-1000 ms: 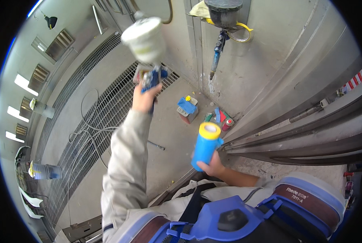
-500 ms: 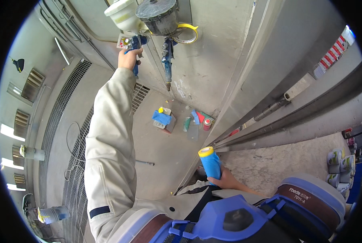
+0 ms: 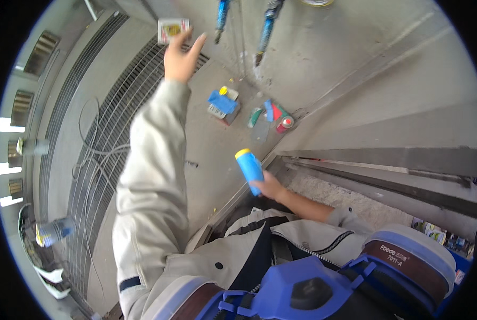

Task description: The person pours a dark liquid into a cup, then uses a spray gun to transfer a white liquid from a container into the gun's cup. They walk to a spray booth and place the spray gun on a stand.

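My left hand (image 3: 180, 60) reaches forward with thumb and index finger spread. A playing card (image 3: 173, 30) with a white border sits at its fingertips and seems held between fingers; blur hides the exact hold. Just to its right hang the blue handles of two spray guns, the left gun (image 3: 222, 20) and the right gun (image 3: 267, 34), their upper parts outside the frame. Near my body, my right hand (image 3: 270, 186) is wrapped round the lower part of a blue masking film roll (image 3: 250, 172) with a yellow tape end, tilted up to the left.
On the floor stand a can with a blue cloth (image 3: 223, 101) and a red can (image 3: 285, 124) beside scraps. A floor grate (image 3: 142, 69) and a coiled hose (image 3: 92, 152) lie to the left. A respirator (image 3: 297, 290) fills the lower edge.
My left hand has come off the left spray gun and moved away to its left, the card moving with it. My right hand has shifted forward and left with the film roll. The view has tilted.
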Motion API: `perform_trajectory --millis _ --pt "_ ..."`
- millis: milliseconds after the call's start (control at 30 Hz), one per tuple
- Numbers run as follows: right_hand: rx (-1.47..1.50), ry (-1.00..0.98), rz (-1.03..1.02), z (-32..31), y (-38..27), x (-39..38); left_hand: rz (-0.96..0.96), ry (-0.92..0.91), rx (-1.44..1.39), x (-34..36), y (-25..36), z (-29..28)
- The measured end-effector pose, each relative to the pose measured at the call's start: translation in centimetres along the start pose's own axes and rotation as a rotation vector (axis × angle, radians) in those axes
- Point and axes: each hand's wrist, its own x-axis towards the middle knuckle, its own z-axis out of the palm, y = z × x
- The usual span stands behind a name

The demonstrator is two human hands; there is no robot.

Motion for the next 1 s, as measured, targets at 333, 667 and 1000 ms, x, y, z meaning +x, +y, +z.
perform_trajectory --millis 333,667,1000 --pt "-0.584 0.591 -0.397 5.5 -6.8 27.9 -1.147 0.07 -0.325 -47.0 1.4 -7.0" --pt "-1.162 0.739 -0.36 4.1 -9.9 38.1 -1.448 0.416 -0.468 -60.3 8.2 -11.5" --pt "-1.154 0.732 -0.352 4.8 -11.5 35.0 -1.327 0.34 -0.533 -57.7 7.6 -11.8"
